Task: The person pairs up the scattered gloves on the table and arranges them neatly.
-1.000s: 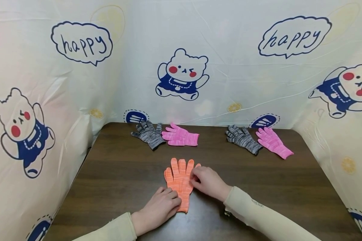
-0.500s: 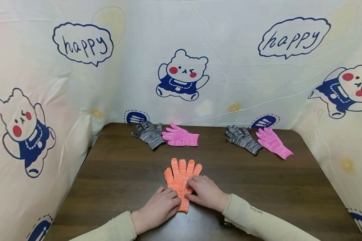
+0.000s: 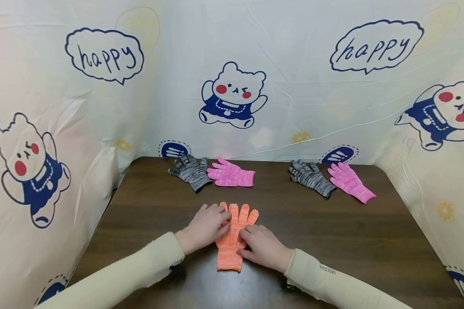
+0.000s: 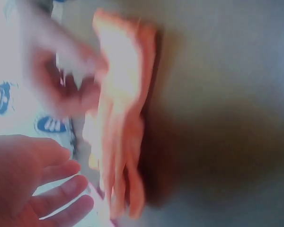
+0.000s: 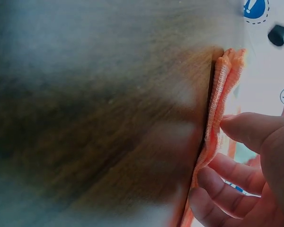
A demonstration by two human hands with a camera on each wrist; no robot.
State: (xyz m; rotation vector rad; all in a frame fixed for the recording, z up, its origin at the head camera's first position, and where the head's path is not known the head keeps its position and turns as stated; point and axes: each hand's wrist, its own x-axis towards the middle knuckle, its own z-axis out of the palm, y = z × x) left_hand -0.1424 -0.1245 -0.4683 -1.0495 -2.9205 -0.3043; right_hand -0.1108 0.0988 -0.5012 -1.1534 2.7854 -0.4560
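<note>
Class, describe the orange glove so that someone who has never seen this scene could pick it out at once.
Find the dark table, then the person's left hand and right hand over it. Between them lies the orange glove, cuff toward the person, fingers pointing away. Its colour sets it apart from the grey gloves and pink gloves near the far edge.

Two grey gloves (image 3: pixel 191 172), two pink gloves (image 3: pixel 232 174) and at least one orange glove (image 3: pixel 229 254) are visible.

This looks like a screened-off booth: pale cartoon-printed sheeting (image 3: pixel 294 51) encloses a wood-grain table (image 3: pixel 147 210) on 3 sides.
</note>
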